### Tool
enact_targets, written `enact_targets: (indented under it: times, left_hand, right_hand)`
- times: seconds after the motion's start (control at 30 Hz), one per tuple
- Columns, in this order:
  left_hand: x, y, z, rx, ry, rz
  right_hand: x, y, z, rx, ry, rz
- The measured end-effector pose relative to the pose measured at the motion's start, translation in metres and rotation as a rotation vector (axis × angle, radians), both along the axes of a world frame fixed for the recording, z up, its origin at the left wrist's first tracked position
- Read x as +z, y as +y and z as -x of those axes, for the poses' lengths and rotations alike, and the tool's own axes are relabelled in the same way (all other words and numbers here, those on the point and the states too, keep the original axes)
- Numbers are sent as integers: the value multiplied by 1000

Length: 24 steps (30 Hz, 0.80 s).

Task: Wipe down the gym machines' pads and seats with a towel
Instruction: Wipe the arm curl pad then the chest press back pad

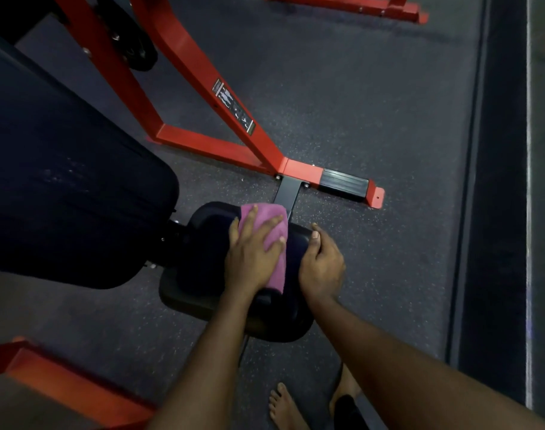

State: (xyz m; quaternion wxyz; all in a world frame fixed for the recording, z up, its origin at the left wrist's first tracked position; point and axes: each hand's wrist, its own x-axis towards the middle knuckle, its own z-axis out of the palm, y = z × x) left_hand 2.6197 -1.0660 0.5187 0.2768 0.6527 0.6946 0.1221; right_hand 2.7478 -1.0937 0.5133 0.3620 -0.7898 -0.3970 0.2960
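Observation:
A small black padded seat [209, 243] of a red-framed gym machine sits low in the middle of the view. A folded pink towel [274, 231] lies on the seat's right half. My left hand [252, 252] presses flat on the towel with fingers spread. My right hand [322, 265] grips the seat's right edge, thumb on top and fingers curled over the side. A large dark back pad [63, 187] slopes up to the left of the seat.
The machine's red steel frame [203, 97] runs across the speckled rubber floor behind the seat, ending in a black foot plate [342, 181]. Another red frame piece [63, 386] lies at the bottom left. My bare feet [283, 408] stand below the seat.

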Motion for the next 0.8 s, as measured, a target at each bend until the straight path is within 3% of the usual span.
enact_targets:
  times: [0.13,0.27,0.37,0.5,0.63,0.8]
  left_hand:
    - [-6,41,0,32,28,51]
    - [3,-30,-5,69,-22,-118]
    - [2,-62,4,92,-60,-82]
    - [-13,-18,18,119,-39,-70]
    - [-17,46,36,257,10,96]
    - [-8,7,20,170,7,-31]
  right_hand:
    - [2,1,-1,7,-5,2]
    - [7,0,2,33,-75,23]
    - [12,9,2,134,-194,143]
    - [18,36,-2,153,-196,335]
    - [15,36,3,136,-241,327]
    - [13,36,3,120,-237,297]
